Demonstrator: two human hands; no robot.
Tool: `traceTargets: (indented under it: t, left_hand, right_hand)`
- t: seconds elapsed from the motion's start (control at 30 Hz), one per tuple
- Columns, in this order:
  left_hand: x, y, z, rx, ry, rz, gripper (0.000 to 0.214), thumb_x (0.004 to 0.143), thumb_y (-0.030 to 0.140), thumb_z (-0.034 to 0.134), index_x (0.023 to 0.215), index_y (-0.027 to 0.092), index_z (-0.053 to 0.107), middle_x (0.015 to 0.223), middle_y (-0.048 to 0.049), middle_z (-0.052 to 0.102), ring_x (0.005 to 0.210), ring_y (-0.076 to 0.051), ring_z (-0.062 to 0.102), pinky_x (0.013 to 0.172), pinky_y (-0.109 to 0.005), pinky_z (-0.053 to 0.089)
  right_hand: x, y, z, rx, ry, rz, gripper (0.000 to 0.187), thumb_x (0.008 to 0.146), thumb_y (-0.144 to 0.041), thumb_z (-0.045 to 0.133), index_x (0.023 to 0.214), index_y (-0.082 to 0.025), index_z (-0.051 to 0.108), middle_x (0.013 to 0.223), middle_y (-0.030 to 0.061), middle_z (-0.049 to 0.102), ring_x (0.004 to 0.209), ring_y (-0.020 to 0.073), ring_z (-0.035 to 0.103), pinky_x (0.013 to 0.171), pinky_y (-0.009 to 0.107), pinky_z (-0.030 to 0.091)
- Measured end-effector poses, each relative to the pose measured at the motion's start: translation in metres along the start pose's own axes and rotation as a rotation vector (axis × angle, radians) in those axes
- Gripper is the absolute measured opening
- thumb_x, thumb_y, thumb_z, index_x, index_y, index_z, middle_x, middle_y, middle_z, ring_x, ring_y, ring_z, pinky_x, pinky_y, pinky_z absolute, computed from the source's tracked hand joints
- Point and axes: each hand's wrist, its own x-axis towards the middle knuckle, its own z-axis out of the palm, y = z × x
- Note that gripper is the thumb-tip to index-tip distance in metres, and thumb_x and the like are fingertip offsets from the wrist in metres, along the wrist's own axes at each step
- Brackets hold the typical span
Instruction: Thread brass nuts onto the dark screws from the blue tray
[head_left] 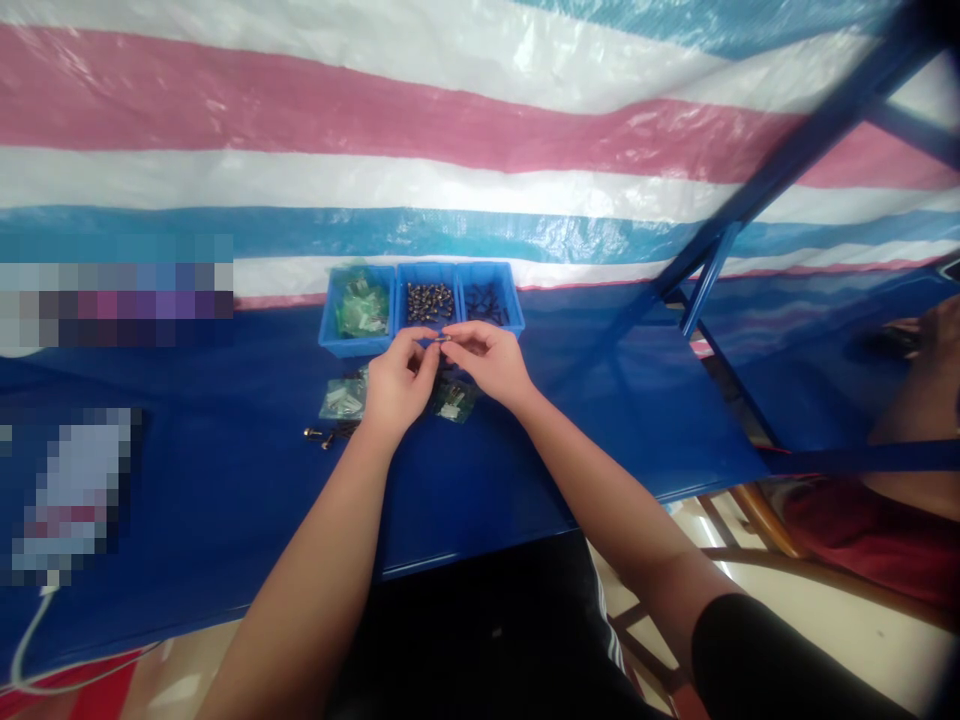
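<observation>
My left hand [399, 378] and my right hand [491, 365] meet over the blue table, fingertips pinched together on a small, slim metal part [442, 340]. Its exact kind is too small to make out. Just beyond the hands stand three blue bins in a row. Clear greenish plastic bags [364, 305] fill the left bin, small brass-coloured fittings [430, 300] the middle one, and dark screw-like pieces [484, 303] the right one. One small bag with pale parts [343, 400] lies beside my left hand; another small bag [453, 400] lies under my right hand.
Several loose bolt-like pieces [328, 436] lie left of my left wrist. A blurred-out device with a white cable [34, 625] rests at the table's left. Blue metal frame bars [712, 280] rise on the right, where another person's arm [922, 400] shows. Striped sheeting [450, 120] hangs behind.
</observation>
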Motion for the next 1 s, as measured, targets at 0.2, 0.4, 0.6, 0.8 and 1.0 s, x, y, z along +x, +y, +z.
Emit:
traceTargets:
  t: [0.2,0.4,0.6,0.8,1.0]
  left_hand:
    - [0.000,-0.003,0.002,0.023,0.015,-0.001,0.026,0.096,0.041,0.056,0.108,0.021,0.069,0.063,0.0036,0.059,0.053,-0.010,0.050,0.061,-0.023,0.042]
    - [0.000,-0.005,0.001,-0.009,-0.016,-0.008,0.028,0.098,0.042,0.053,0.108,0.021,0.068,0.071,0.0010,0.065,0.059,-0.011,0.057,0.066,-0.024,0.045]
    - [0.000,-0.003,0.000,0.001,-0.019,-0.019,0.030,0.099,0.044,0.052,0.107,0.021,0.068,0.068,0.0014,0.064,0.057,-0.011,0.055,0.064,-0.024,0.043]
    - [0.000,-0.002,0.000,0.029,-0.005,0.000,0.031,0.099,0.045,0.051,0.105,0.020,0.069,0.073,0.0005,0.065,0.061,-0.011,0.056,0.065,-0.023,0.044]
    - [0.000,-0.002,0.000,0.035,-0.001,0.015,0.031,0.099,0.044,0.051,0.104,0.019,0.069,0.076,0.0002,0.067,0.062,-0.011,0.057,0.066,-0.023,0.044]
  right_hand:
    - [0.001,0.002,-0.001,0.032,-0.010,-0.020,0.029,0.078,-0.037,0.077,0.101,-0.020,0.073,0.089,0.0032,0.076,0.077,0.0153,0.072,0.079,0.033,0.061]
    - [0.001,0.006,-0.002,0.008,-0.020,-0.051,0.030,0.079,-0.038,0.076,0.103,-0.020,0.073,0.091,0.0033,0.076,0.076,0.0142,0.071,0.078,0.032,0.060]
    - [0.001,0.003,-0.002,-0.028,-0.010,-0.020,0.031,0.079,-0.039,0.076,0.103,-0.020,0.073,0.092,0.0036,0.076,0.079,0.0149,0.071,0.081,0.033,0.061]
    - [0.003,0.008,0.000,0.017,-0.011,-0.020,0.032,0.077,-0.041,0.078,0.099,-0.019,0.074,0.090,0.0046,0.077,0.077,0.0156,0.072,0.079,0.033,0.061]
    - [0.004,0.012,0.000,0.015,-0.012,-0.103,0.032,0.077,-0.039,0.078,0.101,-0.019,0.075,0.089,0.0044,0.077,0.077,0.0158,0.072,0.082,0.034,0.061]
